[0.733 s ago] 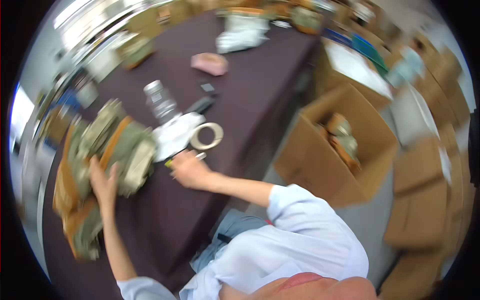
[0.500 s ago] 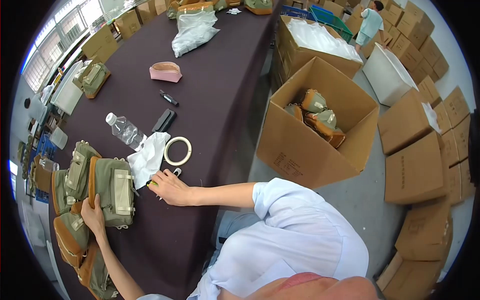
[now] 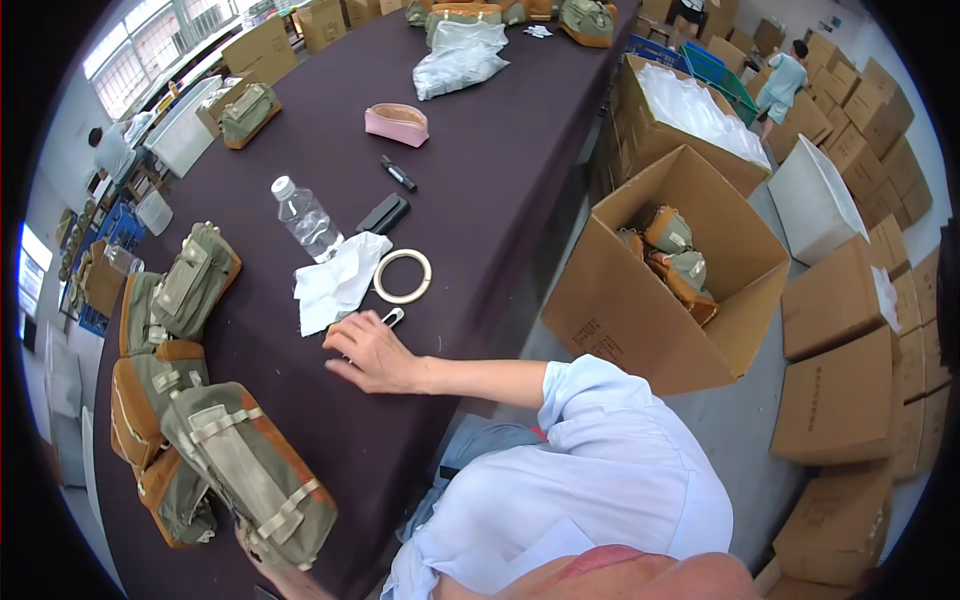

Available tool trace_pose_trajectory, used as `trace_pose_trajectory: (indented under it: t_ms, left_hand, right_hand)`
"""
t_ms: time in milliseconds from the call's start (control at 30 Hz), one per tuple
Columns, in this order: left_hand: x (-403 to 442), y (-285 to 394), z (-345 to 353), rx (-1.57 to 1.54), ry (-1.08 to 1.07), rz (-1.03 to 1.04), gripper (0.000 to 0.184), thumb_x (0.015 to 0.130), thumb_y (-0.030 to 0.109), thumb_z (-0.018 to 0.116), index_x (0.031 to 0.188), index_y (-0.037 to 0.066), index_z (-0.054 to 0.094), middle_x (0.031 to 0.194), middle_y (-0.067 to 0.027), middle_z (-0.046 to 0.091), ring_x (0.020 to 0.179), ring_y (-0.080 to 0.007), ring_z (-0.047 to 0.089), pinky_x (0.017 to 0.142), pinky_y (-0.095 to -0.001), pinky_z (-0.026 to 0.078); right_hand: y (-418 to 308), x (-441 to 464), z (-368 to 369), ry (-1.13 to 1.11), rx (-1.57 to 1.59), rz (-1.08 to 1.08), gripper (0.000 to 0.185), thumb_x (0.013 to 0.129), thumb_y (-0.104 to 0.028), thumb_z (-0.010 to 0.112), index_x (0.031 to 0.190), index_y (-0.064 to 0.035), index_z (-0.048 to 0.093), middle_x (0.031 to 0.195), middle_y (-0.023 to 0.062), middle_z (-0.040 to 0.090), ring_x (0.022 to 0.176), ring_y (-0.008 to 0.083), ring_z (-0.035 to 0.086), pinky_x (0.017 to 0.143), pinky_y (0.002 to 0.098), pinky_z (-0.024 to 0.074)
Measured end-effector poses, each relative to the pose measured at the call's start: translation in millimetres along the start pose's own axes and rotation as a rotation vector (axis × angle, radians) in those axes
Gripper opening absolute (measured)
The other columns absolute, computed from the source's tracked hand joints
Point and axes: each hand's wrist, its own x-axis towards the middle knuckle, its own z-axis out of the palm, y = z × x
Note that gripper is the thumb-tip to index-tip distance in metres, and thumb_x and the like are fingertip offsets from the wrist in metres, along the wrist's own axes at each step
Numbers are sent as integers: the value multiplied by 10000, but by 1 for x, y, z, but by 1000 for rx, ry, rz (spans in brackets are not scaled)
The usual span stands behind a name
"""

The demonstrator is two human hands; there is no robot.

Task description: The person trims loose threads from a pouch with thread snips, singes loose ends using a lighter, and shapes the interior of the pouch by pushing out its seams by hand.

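My left hand, mostly hidden, holds a green and brown bag from below at the lower left. The bag is tilted, its strapped side facing up. Several similar bags lie beside it along the left of the dark table. My right hand is over the table, its fingers apart and slightly bent, with nothing visible in them. Just beyond it are a small white-handled tool, a crumpled white cloth and a roll of tape.
A plastic bottle, a black case, a black marker and a pink pouch lie farther up. An open carton holding bags stands right of the table. Other people are in the background.
My left hand has lifted the bag off the group and moved it down toward my body, turning it. My right hand has opened; the yellow-green item at its fingers no longer shows. The view has shifted.
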Motion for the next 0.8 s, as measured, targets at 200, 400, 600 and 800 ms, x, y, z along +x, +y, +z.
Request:
trace_pose_trajectory:
  t_ms: [200,400,600,800]
  left_hand:
    - [-57,-84,38,-95,302,8,516,1020,368,456,1364,-16,470,1289,-124,554,1112,-243,584,930,-427,474]
    - [-83,-57,59,235,-69,-324,307,1006,262,532,1164,16,624,1019,-72,687,747,-89,613,561,-220,374]
    - [-82,-11,47,462,-443,-56,295,986,139,552,795,-46,680,886,-100,688,694,-96,583,613,-240,399]
    - [-81,46,81,184,-575,422,363,990,175,568,1290,-12,484,903,-136,696,756,-172,602,670,-267,458]
  right_hand:
    - [-104,15,5,-537,638,74,639,881,-375,688,1353,-14,452,1309,183,501,1046,307,599,874,438,495]
    - [-115,46,10,-583,435,-251,719,704,-189,724,1366,-83,465,1344,135,456,1177,327,508,947,470,442]
    - [-90,64,39,-522,465,-409,571,723,-97,700,1272,-78,541,1335,145,464,1205,344,495,907,437,509]
    - [-140,57,21,-500,238,-306,707,696,-212,801,1307,-56,480,1360,234,423,1240,432,475,921,456,516]
